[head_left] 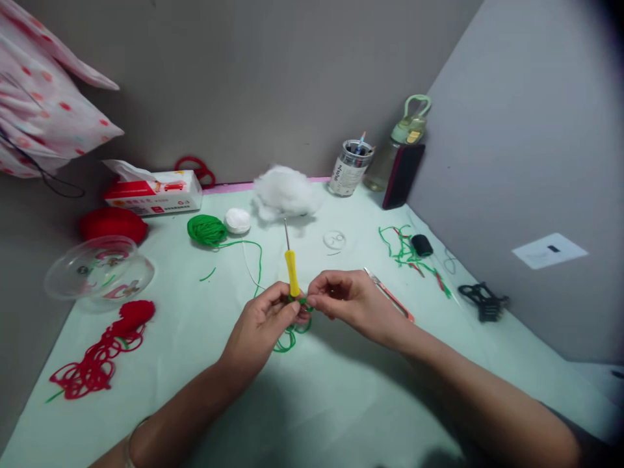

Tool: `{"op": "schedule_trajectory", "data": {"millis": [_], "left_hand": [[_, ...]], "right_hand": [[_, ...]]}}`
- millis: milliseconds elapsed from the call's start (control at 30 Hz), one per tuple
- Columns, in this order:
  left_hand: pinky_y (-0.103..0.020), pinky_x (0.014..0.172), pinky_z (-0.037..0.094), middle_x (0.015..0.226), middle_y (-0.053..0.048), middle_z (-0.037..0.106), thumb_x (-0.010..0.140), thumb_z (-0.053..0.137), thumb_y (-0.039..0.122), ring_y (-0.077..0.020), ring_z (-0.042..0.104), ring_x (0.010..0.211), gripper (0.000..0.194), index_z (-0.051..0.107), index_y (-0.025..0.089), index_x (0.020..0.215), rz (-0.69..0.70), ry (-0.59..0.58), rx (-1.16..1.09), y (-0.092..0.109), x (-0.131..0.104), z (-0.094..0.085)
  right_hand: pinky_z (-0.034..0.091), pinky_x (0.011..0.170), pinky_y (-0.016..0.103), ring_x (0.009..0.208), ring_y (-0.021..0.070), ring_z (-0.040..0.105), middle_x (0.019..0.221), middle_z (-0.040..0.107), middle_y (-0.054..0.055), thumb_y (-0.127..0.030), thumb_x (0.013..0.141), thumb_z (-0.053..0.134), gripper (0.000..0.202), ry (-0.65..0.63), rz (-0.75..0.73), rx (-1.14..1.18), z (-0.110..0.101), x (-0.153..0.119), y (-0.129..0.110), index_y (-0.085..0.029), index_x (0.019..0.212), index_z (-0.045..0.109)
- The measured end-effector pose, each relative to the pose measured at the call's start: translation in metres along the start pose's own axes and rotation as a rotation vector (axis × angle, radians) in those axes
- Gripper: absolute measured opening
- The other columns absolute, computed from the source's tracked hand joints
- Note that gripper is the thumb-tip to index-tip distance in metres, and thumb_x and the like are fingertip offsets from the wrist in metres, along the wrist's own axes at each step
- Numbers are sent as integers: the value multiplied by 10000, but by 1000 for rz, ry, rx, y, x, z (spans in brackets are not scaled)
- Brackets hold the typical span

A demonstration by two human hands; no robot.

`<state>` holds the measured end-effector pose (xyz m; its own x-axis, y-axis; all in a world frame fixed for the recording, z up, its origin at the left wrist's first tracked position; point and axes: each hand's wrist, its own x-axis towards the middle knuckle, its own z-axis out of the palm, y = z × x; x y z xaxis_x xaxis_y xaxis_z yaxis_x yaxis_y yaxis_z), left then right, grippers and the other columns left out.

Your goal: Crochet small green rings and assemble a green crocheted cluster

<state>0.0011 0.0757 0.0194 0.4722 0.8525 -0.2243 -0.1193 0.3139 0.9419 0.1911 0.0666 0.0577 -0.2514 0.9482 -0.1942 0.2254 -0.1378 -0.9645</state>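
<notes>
A crochet hook (291, 270) with a yellow handle stands upright, its metal tip pointing away from me. My left hand (266, 322) is closed around the handle's lower end and some green yarn (286, 343), which hangs in loops below the fingers. Thumb and forefinger of my right hand (346, 299) pinch the green yarn just right of the handle; the exact stitch is too small to make out. One green strand leads back to the green yarn ball (207, 231), and a thin white strand runs from the white ball (238, 221) toward my left hand.
White stuffing (284, 193) lies at the back. Left are a tissue pack (168, 194), red scissors (201, 170), a clear plastic container (104, 270) and tangled red yarn (88, 370). Right are an orange cutter (390, 296), green yarn scraps (407, 250), a can (347, 174) and a bottle (383, 162).
</notes>
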Motion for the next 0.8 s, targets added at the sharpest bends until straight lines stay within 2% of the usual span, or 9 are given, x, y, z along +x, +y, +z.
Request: {"op": "schedule_trajectory", "data": {"millis": [167,333,400,467,533,600,700,800], "left_hand": [[-251,773,529,842,-19,696,853,701,341,-147,677,790,185,669,166,907,-25,10,75,3,-1,-2],[-251,755,528,843,-32,709,817,715,330,-149,666,776,198,683,154,902,-5,52,97,3,3,-6],[-254,753,532,846,-35,711,812,714,327,-149,666,770,203,683,150,905,4,83,91,3,6,-9],[-255,744,538,845,-34,706,788,730,323,-146,662,755,214,679,146,898,6,124,64,2,10,-12],[-258,727,545,821,-32,698,754,754,320,-146,661,730,229,664,143,867,-12,167,34,0,13,-15],[-261,707,548,775,-29,685,732,769,325,-145,654,696,242,648,140,831,-21,205,8,-3,17,-18],[-267,689,556,736,-24,661,741,757,359,-144,636,677,260,636,141,818,8,238,-22,-8,22,-22],[-272,667,560,725,-19,646,749,739,381,-147,631,668,269,624,149,824,24,252,-35,-11,26,-24]], "right_hand": [[402,586,246,623,104,525,701,669,16,-286,854,669,144,34,-16,-106,5,-2,-2,-155,794,662],[391,569,241,606,108,504,660,624,-4,-239,837,645,105,74,-20,-223,11,1,-5,-168,759,649],[391,573,239,606,105,508,669,633,-3,-233,851,635,111,32,-44,-295,7,8,-10,-164,767,661],[392,584,238,610,103,524,683,658,0,-238,878,627,132,-83,-85,-402,0,22,-20,-159,792,687],[398,602,238,618,103,551,694,682,4,-237,903,616,154,-201,-151,-530,-7,47,-31,-156,815,714],[415,632,241,640,109,586,737,711,19,-217,931,577,184,-195,-251,-652,-10,86,-41,-151,850,729],[460,722,249,766,137,658,897,759,37,-203,930,585,167,-46,-452,-866,-2,161,-53,-168,984,739],[480,868,303,991,197,675,1171,734,79,-179,945,551,282,67,-504,-930,20,240,-65,-183,1202,667]]}}
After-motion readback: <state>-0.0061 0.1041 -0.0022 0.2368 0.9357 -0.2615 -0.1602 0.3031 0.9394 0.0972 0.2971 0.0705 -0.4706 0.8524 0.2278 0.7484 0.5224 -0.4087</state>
